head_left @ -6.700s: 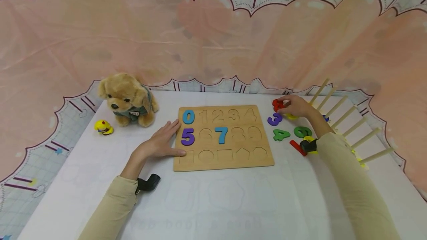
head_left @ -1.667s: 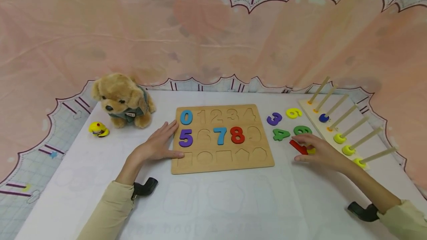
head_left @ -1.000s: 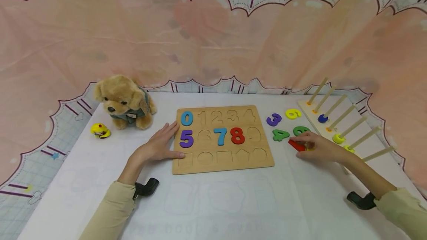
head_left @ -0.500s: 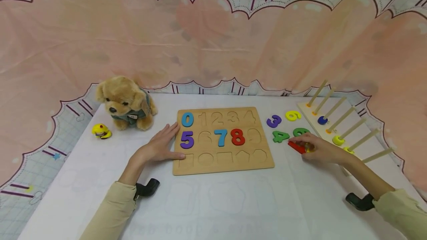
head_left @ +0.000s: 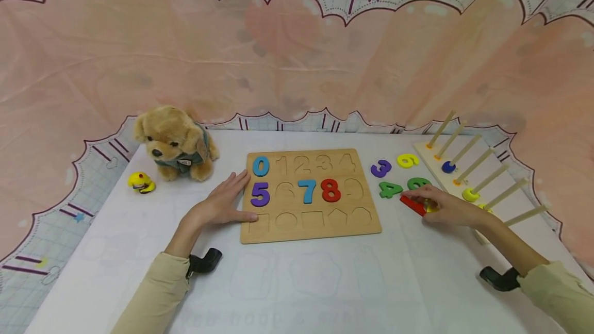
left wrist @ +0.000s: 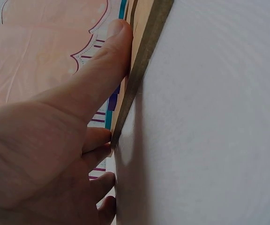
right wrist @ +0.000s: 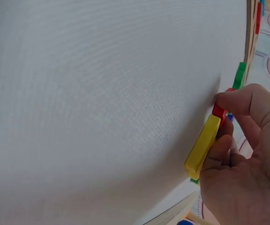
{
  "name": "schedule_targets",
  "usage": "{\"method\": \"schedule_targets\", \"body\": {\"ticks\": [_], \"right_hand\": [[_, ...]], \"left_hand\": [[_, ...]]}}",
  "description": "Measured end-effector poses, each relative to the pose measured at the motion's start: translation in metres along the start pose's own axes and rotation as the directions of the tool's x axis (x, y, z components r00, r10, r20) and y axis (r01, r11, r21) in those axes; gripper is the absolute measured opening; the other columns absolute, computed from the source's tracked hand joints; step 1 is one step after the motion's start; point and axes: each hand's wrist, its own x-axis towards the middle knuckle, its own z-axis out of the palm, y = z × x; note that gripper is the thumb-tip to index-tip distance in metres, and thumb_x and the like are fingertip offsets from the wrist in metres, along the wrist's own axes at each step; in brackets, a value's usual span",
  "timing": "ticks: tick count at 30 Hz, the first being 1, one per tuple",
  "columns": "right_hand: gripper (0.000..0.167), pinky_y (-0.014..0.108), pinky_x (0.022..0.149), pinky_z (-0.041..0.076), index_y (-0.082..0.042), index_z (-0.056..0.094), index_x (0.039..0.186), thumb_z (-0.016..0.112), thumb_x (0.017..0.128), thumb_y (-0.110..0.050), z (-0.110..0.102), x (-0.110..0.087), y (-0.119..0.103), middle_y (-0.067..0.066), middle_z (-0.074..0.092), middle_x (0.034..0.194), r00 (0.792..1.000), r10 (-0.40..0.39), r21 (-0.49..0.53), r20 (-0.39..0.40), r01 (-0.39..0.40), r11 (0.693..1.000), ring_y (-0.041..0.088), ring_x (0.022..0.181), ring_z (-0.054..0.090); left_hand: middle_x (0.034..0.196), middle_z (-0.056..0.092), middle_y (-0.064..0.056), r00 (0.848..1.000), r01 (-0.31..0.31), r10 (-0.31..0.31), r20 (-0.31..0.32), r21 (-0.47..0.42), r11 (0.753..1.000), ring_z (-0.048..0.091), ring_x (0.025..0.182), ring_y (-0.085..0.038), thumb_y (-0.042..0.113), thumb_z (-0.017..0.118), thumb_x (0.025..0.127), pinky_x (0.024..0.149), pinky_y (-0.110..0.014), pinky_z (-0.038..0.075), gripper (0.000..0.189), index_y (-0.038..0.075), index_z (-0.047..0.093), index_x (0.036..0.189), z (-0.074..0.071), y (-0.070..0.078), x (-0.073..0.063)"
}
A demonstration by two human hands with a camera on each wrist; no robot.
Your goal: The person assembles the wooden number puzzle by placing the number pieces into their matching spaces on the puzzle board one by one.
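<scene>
A wooden number puzzle board (head_left: 334, 226) lies on the white table, holding a blue 0 (head_left: 261, 166), a purple 5 (head_left: 260, 195), a blue 7 (head_left: 307, 191) and a red 8 (head_left: 331, 190). My left hand (head_left: 218, 205) rests at its left edge, fingers spread, thumb on the board. To the right of the board, my right hand (head_left: 450, 207) pinches a red number 1 (head_left: 412, 205) between thumb and fingers. In the right wrist view a yellow piece (right wrist: 203, 146) lies right beside the fingers, its shape partly hidden.
Near the right hand lie a purple 3 (head_left: 381, 168), a green 4 (head_left: 391, 189), a yellow 6 or 9 (head_left: 408, 161) and a partly covered green number (head_left: 418, 183). A pegged board (head_left: 433, 163) stands far right. A plush dog (head_left: 174, 143) and yellow duck (head_left: 141, 183) are left.
The red 8 went from the right hand's grasp into the board. That hand then came nearer and took hold of the red 1, which has barely shifted. The left hand stays put.
</scene>
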Motion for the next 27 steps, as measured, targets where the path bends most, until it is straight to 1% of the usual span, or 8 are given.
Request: {"method": "schedule_targets", "body": {"ticks": [2, 8, 13, 21, 25, 27], "right_hand": [[0.058, 0.021, 0.070, 0.038, -0.010, 0.050, 0.140, 0.067, 0.084, -0.007, -0.001, 0.000, -0.002, 0.011, 0.048, 0.117, 1.000, 0.003, -0.005, 0.007, -0.003, 1.000, 0.018, 0.093, 0.041], [0.061, 0.021, 0.069, 0.037, -0.005, 0.048, 0.141, 0.068, 0.083, -0.006, -0.003, 0.001, -0.004, 0.013, 0.045, 0.116, 0.999, -0.003, 0.001, 0.036, 0.003, 1.000, 0.018, 0.090, 0.040], [0.062, 0.021, 0.070, 0.038, -0.008, 0.048, 0.141, 0.069, 0.084, -0.008, -0.004, 0.003, -0.004, 0.013, 0.045, 0.119, 0.998, -0.002, 0.002, 0.060, 0.002, 1.000, 0.019, 0.093, 0.041], [0.062, 0.020, 0.069, 0.040, -0.010, 0.048, 0.141, 0.070, 0.083, -0.009, -0.011, 0.005, -0.007, 0.010, 0.045, 0.115, 0.994, -0.016, -0.005, 0.110, 0.017, 1.000, 0.017, 0.090, 0.042], [0.060, 0.019, 0.068, 0.041, -0.010, 0.050, 0.139, 0.070, 0.083, -0.008, -0.012, 0.005, -0.009, 0.009, 0.045, 0.113, 0.992, -0.038, -0.012, 0.117, 0.040, 0.999, 0.015, 0.089, 0.042], [0.057, 0.019, 0.068, 0.041, -0.011, 0.053, 0.137, 0.070, 0.083, -0.007, -0.012, 0.006, -0.011, 0.009, 0.046, 0.113, 0.993, -0.032, -0.023, 0.112, 0.035, 0.999, 0.016, 0.090, 0.043]], "left_hand": [[0.163, 0.009, -0.019, 1.000, -0.002, 0.002, -0.001, 0.004, 1.000, 0.002, 0.150, -0.045, 0.051, 0.076, 0.077, 0.119, -0.065, 0.007, 0.110, 0.002, 0.015, 0.155, 0.000, 0.000, 0.000], [0.163, 0.010, -0.018, 1.000, -0.007, 0.007, -0.007, 0.009, 1.000, 0.003, 0.150, -0.044, 0.051, 0.076, 0.077, 0.119, -0.065, 0.008, 0.110, 0.002, 0.015, 0.155, 0.000, -0.001, 0.000], [0.163, 0.010, -0.019, 1.000, -0.004, 0.004, -0.007, 0.006, 1.000, 0.003, 0.150, -0.045, 0.051, 0.076, 0.077, 0.119, -0.065, 0.008, 0.110, 0.002, 0.015, 0.155, 0.000, -0.001, 0.000], [0.163, 0.009, -0.018, 1.000, 0.006, -0.006, -0.001, 0.000, 1.000, 0.002, 0.150, -0.044, 0.052, 0.076, 0.077, 0.119, -0.065, 0.007, 0.111, 0.002, 0.015, 0.155, 0.000, -0.001, 0.000], [0.163, 0.010, -0.018, 1.000, 0.004, -0.004, -0.003, 0.000, 1.000, 0.003, 0.150, -0.044, 0.052, 0.076, 0.077, 0.119, -0.064, 0.007, 0.111, 0.002, 0.015, 0.155, 0.000, -0.001, 0.000], [0.163, 0.010, -0.019, 1.000, 0.001, -0.001, -0.004, -0.001, 1.000, 0.003, 0.150, -0.044, 0.053, 0.076, 0.077, 0.119, -0.064, 0.007, 0.111, 0.002, 0.015, 0.155, 0.000, 0.000, 0.000]]}}
